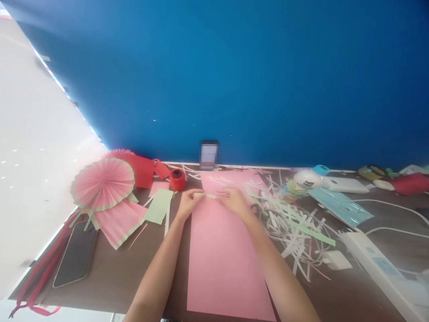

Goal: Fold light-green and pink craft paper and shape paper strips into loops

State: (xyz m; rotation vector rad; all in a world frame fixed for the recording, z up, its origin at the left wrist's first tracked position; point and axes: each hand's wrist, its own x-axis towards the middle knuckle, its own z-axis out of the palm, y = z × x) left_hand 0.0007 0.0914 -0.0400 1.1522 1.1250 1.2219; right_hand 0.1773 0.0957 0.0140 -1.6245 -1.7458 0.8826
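Observation:
A short light green paper strip [210, 196] spans the gap between my two hands, above a long pink paper sheet [221, 264]. My left hand [190, 202] pinches the strip's left end. At its other end, the fingers of my right hand [233, 200] close on the strip. The pink sheet runs from the table's front edge toward the blue wall. Left of my left hand lie a light green paper piece [159, 205] and a red tape roll [177, 179].
Pleated pink paper fans [103, 184] and a dark phone [76, 254] lie on the left. Rightward are a heap of paper strips and cables [295, 228], a white power strip [375, 264] and a light blue packet [342, 208]. A blue wall [234, 80] closes off the back.

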